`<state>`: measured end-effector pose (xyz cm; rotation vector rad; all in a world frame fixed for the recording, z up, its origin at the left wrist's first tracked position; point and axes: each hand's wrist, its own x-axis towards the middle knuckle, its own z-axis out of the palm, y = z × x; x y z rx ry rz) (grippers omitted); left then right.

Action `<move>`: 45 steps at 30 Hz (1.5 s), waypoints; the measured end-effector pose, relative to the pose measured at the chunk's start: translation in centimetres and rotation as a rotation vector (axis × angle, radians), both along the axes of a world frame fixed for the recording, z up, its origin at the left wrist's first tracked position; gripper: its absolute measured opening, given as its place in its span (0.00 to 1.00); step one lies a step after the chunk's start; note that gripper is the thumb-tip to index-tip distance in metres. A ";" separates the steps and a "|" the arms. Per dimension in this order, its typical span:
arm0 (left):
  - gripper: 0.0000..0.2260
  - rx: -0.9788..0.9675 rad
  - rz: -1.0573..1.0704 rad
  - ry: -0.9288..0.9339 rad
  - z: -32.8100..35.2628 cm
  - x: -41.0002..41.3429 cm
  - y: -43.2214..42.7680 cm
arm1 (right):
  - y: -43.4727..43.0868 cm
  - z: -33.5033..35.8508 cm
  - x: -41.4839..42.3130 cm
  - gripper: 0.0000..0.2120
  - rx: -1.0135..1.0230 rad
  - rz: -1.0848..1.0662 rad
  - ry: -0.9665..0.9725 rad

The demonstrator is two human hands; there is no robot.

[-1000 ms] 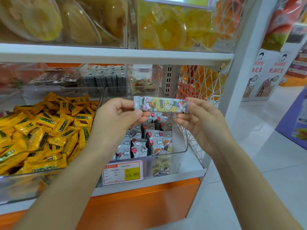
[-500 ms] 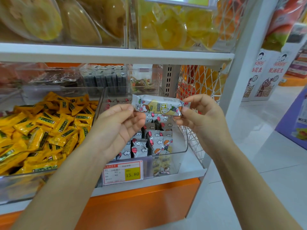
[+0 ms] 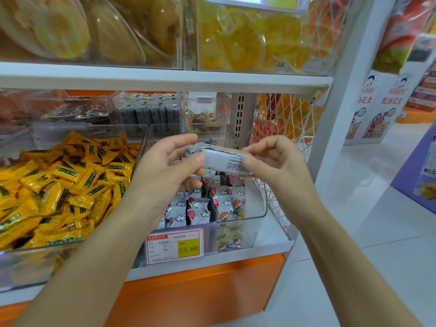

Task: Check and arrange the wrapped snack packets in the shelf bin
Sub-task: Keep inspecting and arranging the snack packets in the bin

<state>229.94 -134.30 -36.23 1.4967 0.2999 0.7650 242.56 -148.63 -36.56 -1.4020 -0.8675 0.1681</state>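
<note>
— What sits farthest left?

— Loose yellow packets [image 3: 59, 185] heaped in their own bin, off at nine o'clock from my hands. Not my job here.

— And the hands themselves?

— My left hand [image 3: 162, 168] pinches one end of a wrapped snack packet [image 3: 221, 159] between thumb and fingers. My right hand [image 3: 276, 161] pinches the other end the same way. The packet hangs in the air between them and touches nothing else. Its long axis runs nearly level, nine o'clock to three o'clock, with the small-print side turned up toward me.

— So you're reading it?

— I'd judge so: this is the checking part, and the arranging is not yet done.

— Where does it go?

— Into the clear shelf bin [image 3: 265, 204], straight down at six o'clock from the packet. The matching packets [image 3: 200, 213] stand there in rows, crowded toward the bin's nine o'clock side. I see none against its three o'clock wall.

— Which hand is nearer that gap?

— The right, I reckon. It hovers over that side, so it could lower the packet alone once the left lets go. The packet would need tipping on end to match the rows.

— Anything beyond?

— A white mesh basket [image 3: 290, 128], just beside the bin at three o'clock.
</note>
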 end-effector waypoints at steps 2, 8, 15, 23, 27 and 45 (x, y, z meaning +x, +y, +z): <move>0.16 0.101 -0.015 0.010 -0.1 -0.1 0.0 | -0.1 0.0 -0.2 0.11 -0.019 -0.003 -0.056; 0.16 0.277 -0.030 0.031 0.3 -0.3 -0.1 | -0.2 0.2 -0.4 0.13 -0.014 -0.055 -0.132; 0.08 0.339 -0.003 0.065 -0.1 0.0 -1.0 | 0.2 0.1 -0.7 0.08 0.025 -0.151 -0.159; 0.07 0.221 0.151 0.055 0.0 0.6 -1.3 | 0.3 0.0 -0.9 0.09 0.000 -0.128 -0.260; 0.08 0.021 0.159 0.037 0.1 1.3 -1.2 | -0.7 0.6 -0.1 0.19 -0.063 0.080 -0.243; 0.15 1.322 -0.014 0.640 -3.2 5.0 -1.5 | -1.7 -0.1 2.8 0.04 0.010 -0.369 -0.062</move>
